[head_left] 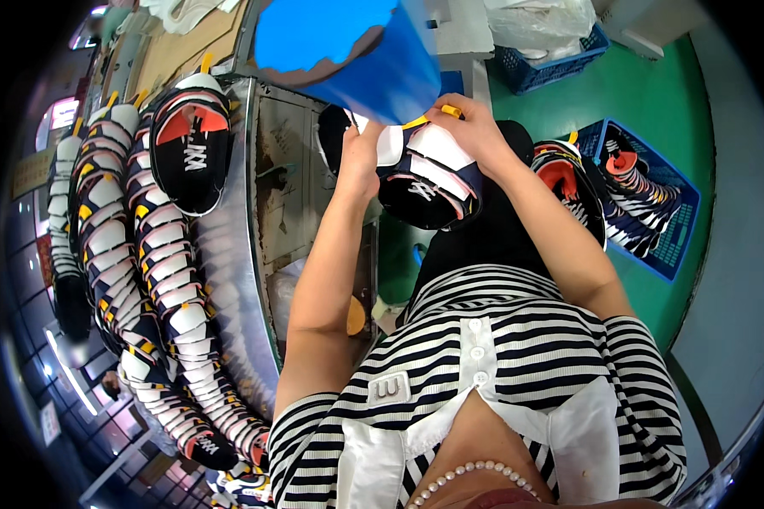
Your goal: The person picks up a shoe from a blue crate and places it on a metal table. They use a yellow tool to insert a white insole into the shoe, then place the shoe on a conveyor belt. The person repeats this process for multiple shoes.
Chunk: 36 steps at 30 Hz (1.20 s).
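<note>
In front of me my left hand (363,159) grips a white, navy and black shoe upper (440,151) by its left edge, its fingertips partly hidden. My right hand (474,131) is closed on the far right edge of the same upper, beside a yellow pull tab (452,111). The black toe with white marks points toward me. Just beyond my hands a bright blue rounded cover (390,81) with a ragged edge hides the upper's far end.
Long nested rows of similar uppers (110,229) stretch along the metal-edged table (259,246) on my left. One upper (190,144) lies on top. To the right, a blue basket (664,246) of uppers stands on the green floor. Another blue basket (560,72) holds clear plastic bags.
</note>
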{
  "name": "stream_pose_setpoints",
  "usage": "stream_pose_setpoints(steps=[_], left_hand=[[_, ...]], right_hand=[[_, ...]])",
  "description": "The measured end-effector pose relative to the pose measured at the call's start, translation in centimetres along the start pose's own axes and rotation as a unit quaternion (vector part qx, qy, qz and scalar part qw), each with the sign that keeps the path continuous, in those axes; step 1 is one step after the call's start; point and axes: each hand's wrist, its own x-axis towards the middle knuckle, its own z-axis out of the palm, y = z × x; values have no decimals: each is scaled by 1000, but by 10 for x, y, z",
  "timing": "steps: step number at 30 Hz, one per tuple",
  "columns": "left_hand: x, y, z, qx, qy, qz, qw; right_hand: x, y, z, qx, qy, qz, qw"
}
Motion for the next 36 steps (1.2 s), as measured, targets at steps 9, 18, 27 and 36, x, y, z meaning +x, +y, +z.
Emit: stream_pose_setpoints(steps=[9,18,27,36], left_hand=[[32,8,-2,-368,-129,-185,902],[-96,-60,-49,-101,47,-51,992],[-100,-30,-2,-140,21,14,990],[-57,-6,-13,-65,10,108,992]], right_hand=[[45,-11,-18,31,-68,85,994],[1,13,-50,57,171,20,983],[-25,23,-20,10,114,8,993],[-43,-8,23,-232,15,-67,970]])
